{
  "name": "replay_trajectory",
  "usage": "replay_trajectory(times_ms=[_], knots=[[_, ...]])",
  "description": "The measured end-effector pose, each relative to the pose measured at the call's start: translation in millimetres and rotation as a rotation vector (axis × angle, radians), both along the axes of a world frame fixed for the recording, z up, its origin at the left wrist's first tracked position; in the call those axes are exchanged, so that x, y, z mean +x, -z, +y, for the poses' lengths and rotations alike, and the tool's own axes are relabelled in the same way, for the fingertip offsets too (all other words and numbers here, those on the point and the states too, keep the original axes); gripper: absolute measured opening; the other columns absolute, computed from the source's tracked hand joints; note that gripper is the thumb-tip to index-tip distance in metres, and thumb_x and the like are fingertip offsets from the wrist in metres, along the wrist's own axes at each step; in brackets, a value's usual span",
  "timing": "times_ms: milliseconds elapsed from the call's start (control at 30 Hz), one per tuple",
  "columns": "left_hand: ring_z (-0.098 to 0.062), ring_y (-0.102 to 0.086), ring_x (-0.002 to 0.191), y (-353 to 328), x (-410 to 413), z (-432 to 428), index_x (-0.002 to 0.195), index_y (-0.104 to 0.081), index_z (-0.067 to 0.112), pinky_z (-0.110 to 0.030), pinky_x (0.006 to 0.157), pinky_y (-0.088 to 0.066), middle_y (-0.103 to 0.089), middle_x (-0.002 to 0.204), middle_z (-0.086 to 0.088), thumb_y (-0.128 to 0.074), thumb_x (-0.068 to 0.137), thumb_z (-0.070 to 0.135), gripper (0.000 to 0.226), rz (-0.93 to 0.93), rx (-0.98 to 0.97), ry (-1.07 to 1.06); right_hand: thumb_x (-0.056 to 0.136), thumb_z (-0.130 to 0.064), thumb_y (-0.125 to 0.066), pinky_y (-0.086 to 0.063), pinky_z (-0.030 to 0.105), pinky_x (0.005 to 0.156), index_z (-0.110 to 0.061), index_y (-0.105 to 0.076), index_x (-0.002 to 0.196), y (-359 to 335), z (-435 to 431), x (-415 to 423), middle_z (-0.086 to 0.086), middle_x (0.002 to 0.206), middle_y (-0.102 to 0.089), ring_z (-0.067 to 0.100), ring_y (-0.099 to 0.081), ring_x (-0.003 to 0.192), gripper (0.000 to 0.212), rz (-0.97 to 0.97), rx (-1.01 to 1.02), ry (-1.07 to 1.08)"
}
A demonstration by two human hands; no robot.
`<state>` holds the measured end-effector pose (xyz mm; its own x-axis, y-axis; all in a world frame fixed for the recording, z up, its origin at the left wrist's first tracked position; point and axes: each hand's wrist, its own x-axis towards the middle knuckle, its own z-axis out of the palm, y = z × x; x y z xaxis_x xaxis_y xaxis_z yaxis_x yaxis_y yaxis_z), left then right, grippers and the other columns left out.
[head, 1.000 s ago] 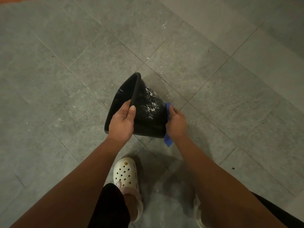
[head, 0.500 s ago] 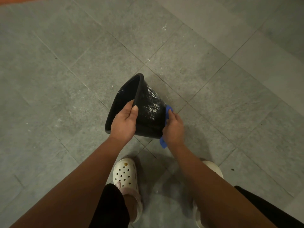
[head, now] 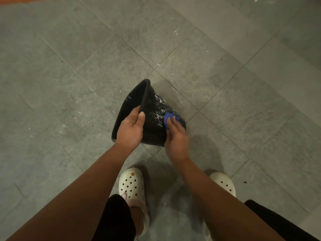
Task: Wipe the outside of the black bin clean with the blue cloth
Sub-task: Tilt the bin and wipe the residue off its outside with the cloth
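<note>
Black bin (head: 152, 119): was held tilted over grey tiled floor (head: 69, 66), mouth to the left, base to the right; could not tell whether it touched the tiles. Looked only partly wiped, with white smears (head: 159, 100) on upper outside wall; judged well short of finished. Was gripped at the rim by left hand (head: 130, 131), fingers inside, thumb over the edge. Was touched near the base by bunched blue cloth (head: 168, 117), pressed there by right hand (head: 177, 141), somewhat blurred, fingers bent round the cloth.
</note>
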<state>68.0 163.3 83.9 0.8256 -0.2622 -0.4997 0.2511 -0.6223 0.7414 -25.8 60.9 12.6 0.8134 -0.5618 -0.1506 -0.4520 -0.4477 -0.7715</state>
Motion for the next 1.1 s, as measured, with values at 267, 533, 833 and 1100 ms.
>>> replay_trajectory(times_ms=[267,533,833,1100], knots=[[-0.016,-0.055,0.115,-3,-2,-1,0.131,-0.052,0.028,-0.048,0.103,-0.043,-0.061,0.119,0.002,-0.037,0.101,0.034,0.033,0.025,-0.039,0.016,0.083,0.010,-0.050,-0.023,0.033,0.115,-0.008,-0.037,0.139,2,-15,18,0.013,0.147,-0.036,0.028,-0.032,0.137,0.060,0.091,-0.020,-0.158],[-0.013,-0.058,0.110,-2,-3,-6,0.128,-0.053,0.033,-0.048,0.100,-0.045,-0.064,0.113,0.006,-0.038,0.101,0.034,0.031,-0.001,-0.020,0.075,0.082,0.012,-0.051,-0.029,0.041,0.113,-0.004,-0.046,0.132,-15,5,13,0.018,0.140,-0.044,0.032,-0.038,0.133,0.054,0.009,0.010,-0.048],[-0.011,-0.057,0.112,-6,-2,-10,0.127,-0.055,0.033,-0.046,0.102,-0.044,-0.064,0.113,0.009,-0.039,0.101,0.030,0.030,0.036,-0.077,-0.031,0.085,0.007,-0.049,-0.022,0.035,0.116,-0.009,-0.035,0.140,-13,6,22,0.012,0.148,-0.035,0.027,-0.029,0.138,0.059,0.095,0.035,-0.007],[-0.008,-0.058,0.111,-10,-3,-9,0.125,-0.056,0.030,-0.038,0.101,-0.045,-0.065,0.113,0.007,-0.038,0.102,0.026,0.029,0.102,-0.161,-0.037,0.083,0.010,-0.050,-0.023,0.036,0.116,-0.007,-0.038,0.138,-12,-11,33,0.013,0.145,-0.038,0.026,-0.033,0.136,0.058,0.022,0.009,-0.140]])
